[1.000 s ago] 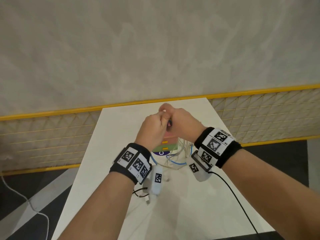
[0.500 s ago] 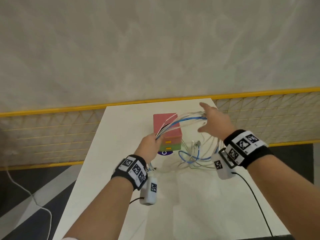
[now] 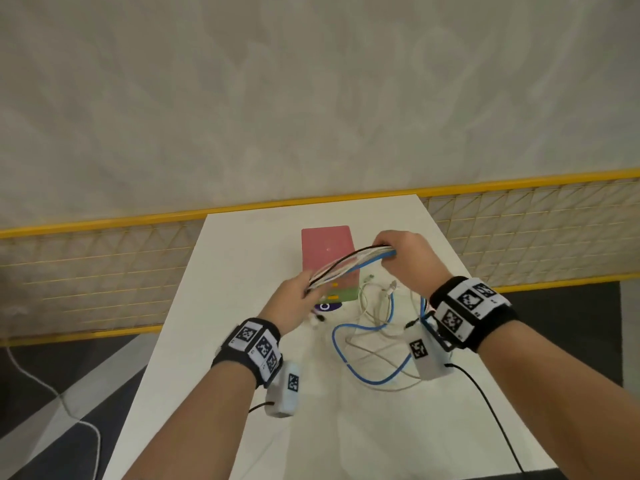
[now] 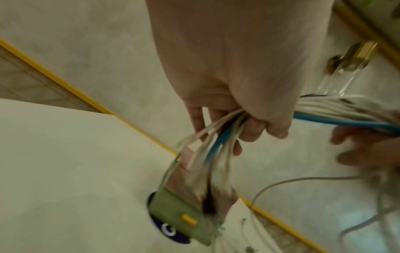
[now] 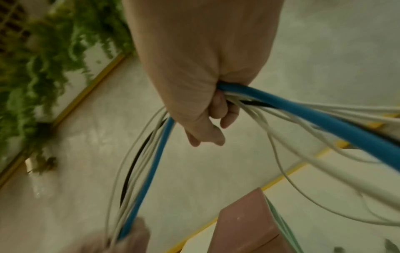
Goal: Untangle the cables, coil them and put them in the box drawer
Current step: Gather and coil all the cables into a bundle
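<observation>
A bundle of white, blue and black cables stretches between my two hands above the table. My left hand grips one end of the bundle, fingers curled round it. My right hand grips the other end in a fist. Behind the bundle stands the small drawer box, pink on top with a green bottom drawer and yellow handles; its drawers look closed. Loose lengths of blue cable and white cable trail on the table below my right wrist.
The white table ends at a yellow-railed mesh barrier against a pale wall. A dark round sticker lies in front of the box. A black lead runs from my right wrist camera across the table. Green foliage shows in the right wrist view.
My hands were clasped together over the box, then drew apart. The cable bundle is now pulled out taut between them, and my right hand has closed round it.
</observation>
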Demonstrator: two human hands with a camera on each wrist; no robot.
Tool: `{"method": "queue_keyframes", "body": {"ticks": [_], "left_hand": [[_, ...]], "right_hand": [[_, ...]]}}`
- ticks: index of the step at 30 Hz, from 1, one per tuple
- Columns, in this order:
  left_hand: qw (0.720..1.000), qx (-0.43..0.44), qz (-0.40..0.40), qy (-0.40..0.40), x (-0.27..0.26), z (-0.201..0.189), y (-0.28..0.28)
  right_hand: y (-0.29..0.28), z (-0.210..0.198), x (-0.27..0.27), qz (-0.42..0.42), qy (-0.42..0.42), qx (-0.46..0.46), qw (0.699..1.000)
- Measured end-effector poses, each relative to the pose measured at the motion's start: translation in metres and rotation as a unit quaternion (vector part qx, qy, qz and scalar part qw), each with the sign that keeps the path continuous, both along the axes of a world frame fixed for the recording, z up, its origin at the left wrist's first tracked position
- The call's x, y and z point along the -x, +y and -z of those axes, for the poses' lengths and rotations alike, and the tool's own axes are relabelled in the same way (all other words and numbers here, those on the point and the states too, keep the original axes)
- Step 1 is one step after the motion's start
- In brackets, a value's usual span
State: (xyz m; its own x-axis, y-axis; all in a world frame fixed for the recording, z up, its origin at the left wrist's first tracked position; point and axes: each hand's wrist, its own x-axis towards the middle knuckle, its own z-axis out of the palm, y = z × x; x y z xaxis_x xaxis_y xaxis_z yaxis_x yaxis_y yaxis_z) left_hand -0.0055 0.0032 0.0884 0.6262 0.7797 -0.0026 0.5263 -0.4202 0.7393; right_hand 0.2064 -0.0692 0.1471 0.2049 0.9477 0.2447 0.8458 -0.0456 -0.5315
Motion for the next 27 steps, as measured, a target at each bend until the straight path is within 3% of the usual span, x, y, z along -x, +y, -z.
{"method": "queue_keyframes", "body": {"ticks": [3,6,8,10,13,16,19,21,25,27], "left_hand": [[0.996,-0.061,-0.017,0.068,0.009,0.005,0.001],[0.983,-0.113,-0.019,0.142,0.003,-0.006,0.001],[0.973,-0.134,-0.011,0.188,-0.009,-0.015,-0.001],[0.965,-0.150,0.025,0.213,-0.025,-0.028,-0.009],[0.966,-0.135,0.092,0.201,-0.040,-0.050,-0.020],[0.978,-0.118,0.076,0.154,-0.031,-0.069,-0.019],[0.994,-0.021,0.069,0.082,-0.015,-0.078,-0.017],[0.994,-0.002,0.084,0.069,-0.012,-0.082,-0.017],[0.986,-0.063,0.106,0.115,-0.018,-0.088,-0.018],[0.989,-0.070,0.094,0.093,-0.019,-0.093,-0.020]], "right_hand": [[-0.006,0.016,-0.015,0.019,-0.002,0.045,0.999],[-0.013,0.025,-0.013,0.029,-0.091,0.111,0.989],[-0.011,0.027,0.000,0.000,-0.178,0.098,0.979],[-0.004,0.027,0.024,-0.065,-0.209,0.053,0.974],[0.003,0.027,0.049,-0.121,-0.149,0.051,0.980],[0.003,0.019,0.049,-0.086,-0.105,0.040,0.990],[0.000,0.017,0.045,-0.067,-0.037,0.016,0.997],[-0.003,0.017,0.044,-0.061,-0.010,0.033,0.998],[-0.004,0.013,0.048,-0.076,-0.122,0.060,0.988],[-0.004,0.010,0.053,-0.087,-0.111,0.058,0.988]]}}
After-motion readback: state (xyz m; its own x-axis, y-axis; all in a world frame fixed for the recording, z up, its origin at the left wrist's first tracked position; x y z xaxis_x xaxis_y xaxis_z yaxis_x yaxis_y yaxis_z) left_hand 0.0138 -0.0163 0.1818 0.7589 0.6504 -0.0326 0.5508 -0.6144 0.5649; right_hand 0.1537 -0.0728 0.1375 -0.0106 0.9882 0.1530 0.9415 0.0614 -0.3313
